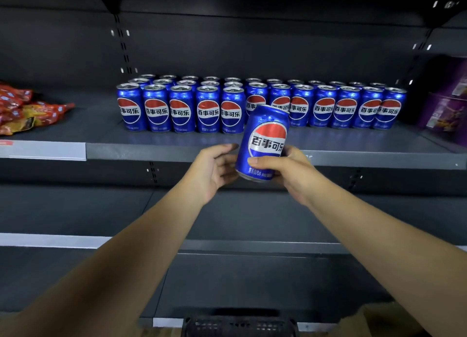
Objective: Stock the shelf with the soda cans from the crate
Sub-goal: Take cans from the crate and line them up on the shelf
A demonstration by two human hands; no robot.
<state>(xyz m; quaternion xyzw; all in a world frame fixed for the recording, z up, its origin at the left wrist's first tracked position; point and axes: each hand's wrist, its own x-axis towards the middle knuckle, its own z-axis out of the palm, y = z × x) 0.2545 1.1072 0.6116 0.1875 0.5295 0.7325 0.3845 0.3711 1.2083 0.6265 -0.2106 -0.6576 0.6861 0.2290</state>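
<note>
1. Closest to me, right at the bottom edge, is one black crate. Can't see inside it, so no idea how many are left.
2. One soda can is in the air in front of the shelf lip, a bit tilted and not set down yet. The right hand is wrapped around its lower half, thumb across the front, doing the carrying. The left hand is loose with its fingers apart at the can's side, I'd guess to steady it and turn the logo forward.
3. On the shelf is the stocked block of cans. I count twelve logos facing out, and two near the middle look set back, probably the slot this one fills. There are more rows behind, so no full count.
4. Off to the sides are a pile of red snack bags on the left and purple boxes on the right.
</note>
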